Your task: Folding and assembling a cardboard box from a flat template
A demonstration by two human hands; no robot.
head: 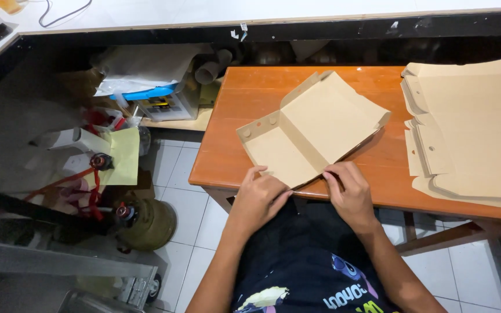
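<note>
**Both hands pinch the near edge of a flat cardboard box**

Head view: a brown cardboard box blank [311,130], partly folded with its side flaps raised, lies on the near left part of an orange wooden table [244,95]. The left hand [259,197] grasps the blank's near edge, fingers curled over it and thumb pointing right. Just right of it, the right hand [349,191] pinches the same edge, fingertips [331,174] pressing on the cardboard. To the right on the table lies a stack of flat box blanks [471,127], well apart from the hands. On the tiled floor to the left stands a green gas cylinder [146,223] beneath a clutter of papers.
</note>
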